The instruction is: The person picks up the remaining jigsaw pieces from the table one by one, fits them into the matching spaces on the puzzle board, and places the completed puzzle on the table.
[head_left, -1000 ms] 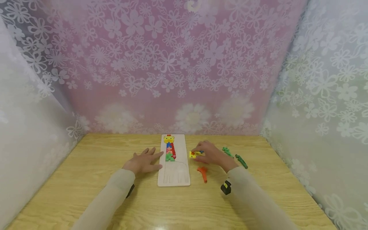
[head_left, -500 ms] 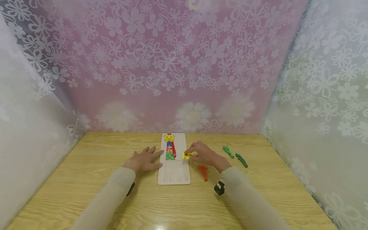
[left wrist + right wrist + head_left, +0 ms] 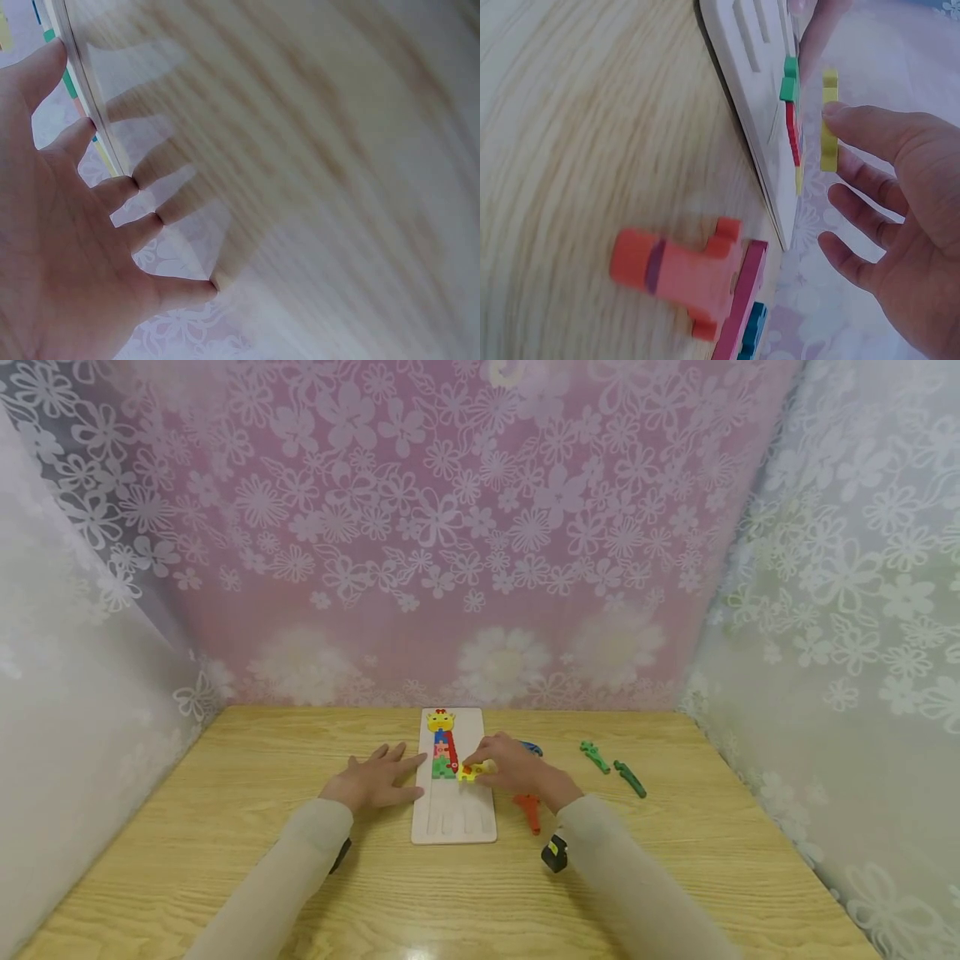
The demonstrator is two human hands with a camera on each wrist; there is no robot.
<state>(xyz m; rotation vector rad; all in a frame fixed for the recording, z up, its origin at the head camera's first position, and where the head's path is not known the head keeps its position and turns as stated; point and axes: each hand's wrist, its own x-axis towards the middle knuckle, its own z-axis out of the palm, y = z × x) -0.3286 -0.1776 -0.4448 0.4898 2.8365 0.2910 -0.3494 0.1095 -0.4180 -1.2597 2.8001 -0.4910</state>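
Observation:
A white puzzle board (image 3: 472,727) lies upright before me, bearing a yellow giraffe head (image 3: 441,722) and blue, pink, green and red neck pieces (image 3: 443,768). My right hand (image 3: 517,765) pinches a yellow puzzle piece (image 3: 469,773) with red on it, over the board just right of the green neck piece. In the right wrist view, thumb and fingertips grip this yellow piece (image 3: 829,135) with a gap between it and the board (image 3: 761,112). My left hand (image 3: 372,779) lies spread on the table, its thumb and index finger at the board's left edge (image 3: 82,82).
Right of the board lie an orange leg-shaped piece (image 3: 532,818) and a blue piece (image 3: 532,748), partly behind the right hand. Light green (image 3: 595,757) and dark green pieces (image 3: 630,778) are farther right. Shallow leg-shaped recesses (image 3: 465,821) show low on the board. A flowered curtain (image 3: 480,610) hangs behind.
My right hand has carried the yellow piece leftward, from the table beside the board to over its middle. The blue piece now shows behind that hand. The left hand stays put.

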